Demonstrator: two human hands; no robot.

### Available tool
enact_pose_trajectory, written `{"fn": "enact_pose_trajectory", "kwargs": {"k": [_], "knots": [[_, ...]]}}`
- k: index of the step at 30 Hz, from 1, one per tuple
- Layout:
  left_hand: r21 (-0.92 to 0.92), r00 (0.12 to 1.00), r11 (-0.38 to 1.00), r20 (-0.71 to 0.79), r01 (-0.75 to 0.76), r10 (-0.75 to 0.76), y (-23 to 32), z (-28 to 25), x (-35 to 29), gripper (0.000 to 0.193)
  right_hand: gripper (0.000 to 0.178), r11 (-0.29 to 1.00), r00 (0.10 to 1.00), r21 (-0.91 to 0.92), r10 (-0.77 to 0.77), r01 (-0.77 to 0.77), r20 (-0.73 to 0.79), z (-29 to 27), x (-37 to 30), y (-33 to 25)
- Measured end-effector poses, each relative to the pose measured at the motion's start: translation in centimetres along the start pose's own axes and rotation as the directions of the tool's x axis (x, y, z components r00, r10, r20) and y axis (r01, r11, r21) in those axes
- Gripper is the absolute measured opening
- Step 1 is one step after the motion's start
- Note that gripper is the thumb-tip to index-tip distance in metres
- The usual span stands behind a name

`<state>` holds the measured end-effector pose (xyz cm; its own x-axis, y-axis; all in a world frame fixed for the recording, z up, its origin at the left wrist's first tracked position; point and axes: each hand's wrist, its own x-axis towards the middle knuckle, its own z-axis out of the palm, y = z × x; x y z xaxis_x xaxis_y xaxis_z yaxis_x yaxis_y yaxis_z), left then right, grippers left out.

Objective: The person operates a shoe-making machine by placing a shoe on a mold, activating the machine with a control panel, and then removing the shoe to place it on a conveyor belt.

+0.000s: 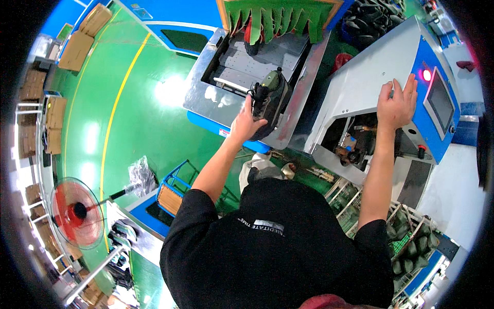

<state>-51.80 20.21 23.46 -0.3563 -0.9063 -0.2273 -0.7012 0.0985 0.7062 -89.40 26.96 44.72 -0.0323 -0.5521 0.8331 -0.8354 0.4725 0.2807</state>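
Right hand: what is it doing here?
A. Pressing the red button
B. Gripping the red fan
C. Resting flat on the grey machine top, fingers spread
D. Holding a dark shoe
C. The right hand lies flat with fingers spread on the grey machine top, short of the red button; the shoe is at the left hand.

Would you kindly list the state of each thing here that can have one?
Left hand: gripping a dark shoe.
Dark shoe: held at the conveyor tray edge.
Right hand: flat, fingers spread, on the grey machine housing.
Red lamp: lit.
Machine screen: dark.
Red fan: too blurred to tell.
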Motion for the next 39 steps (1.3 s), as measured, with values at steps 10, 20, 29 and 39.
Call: {"fn": "enact_pose_trajectory", "kwargs": {"k": [10, 20, 29, 39], "knots": [[-0.006, 0.898, 0.947, -0.321, -0.321, 0.302, -0.7, 5.5, 4.1, 0.032, 0.016, 0.997, 0.999, -0.060, -0.040, 0.042, 0.032, 0.7, -0.3, 0.2], [-0.081, 0.859, 0.922, -0.402, -0.379, 0.318, -2.4, 6.9, 2.1, 0.028, 0.016, 0.989, 0.996, -0.134, -0.048, 0.058, 0.078, 0.8, -0.3, 0.7], [-0.037, 0.838, 0.878, -0.322, -0.477, 0.441, -2.5, 7.0, 1.3, 0.049, 0.012, 0.991, 0.998, -0.126, -0.045, 0.049, 0.034, 1.2, -0.5, 0.9], [-0.071, 0.879, 0.911, -0.303, -0.406, 0.369, -4.1, 6.7, 0.4, 0.045, 0.012, 0.990, 0.998, -0.130, -0.062, 0.063, 0.010, 1.5, -0.9, 1.5]]}}
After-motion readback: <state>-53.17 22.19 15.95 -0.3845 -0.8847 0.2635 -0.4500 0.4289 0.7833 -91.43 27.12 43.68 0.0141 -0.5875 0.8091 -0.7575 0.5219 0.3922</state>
